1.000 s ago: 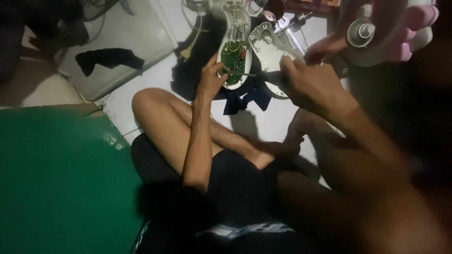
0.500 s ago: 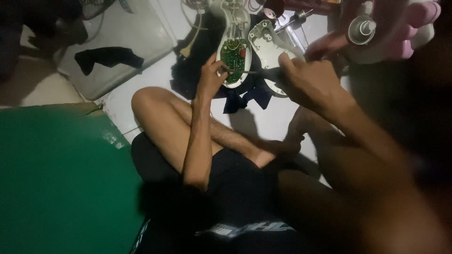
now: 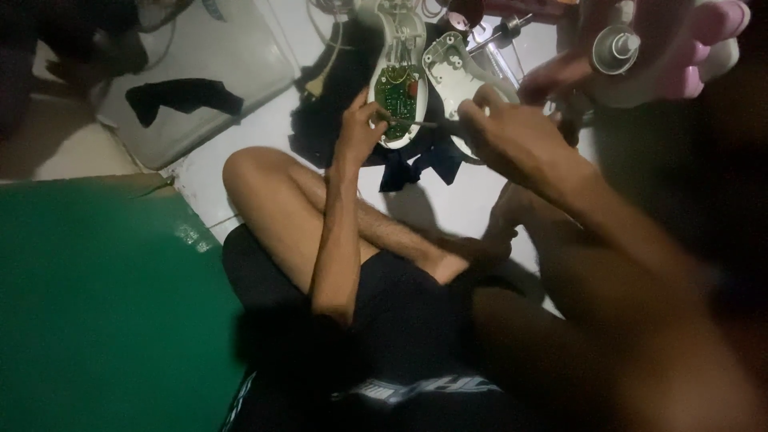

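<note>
I sit cross-legged on a white floor. My left hand [image 3: 360,128] grips the lower edge of an open white appliance shell [image 3: 390,36] that carries a green circuit board [image 3: 398,90]. My right hand [image 3: 504,136] is closed on a thin screwdriver-like tool [image 3: 410,122], and its tip reaches left to the bottom of the board, next to my left fingers. The shell's other white half [image 3: 450,68] lies just right of the board, partly behind my right hand.
A pink and white fan part [image 3: 664,48] is at the top right. Dark cloth [image 3: 416,164] lies under the shell, and another dark rag [image 3: 184,98] rests on a pale panel at upper left. A green mat [image 3: 96,304] covers the left.
My right hand has shifted a little to the left, bringing the tool closer to the board. My left hand stays on the shell.
</note>
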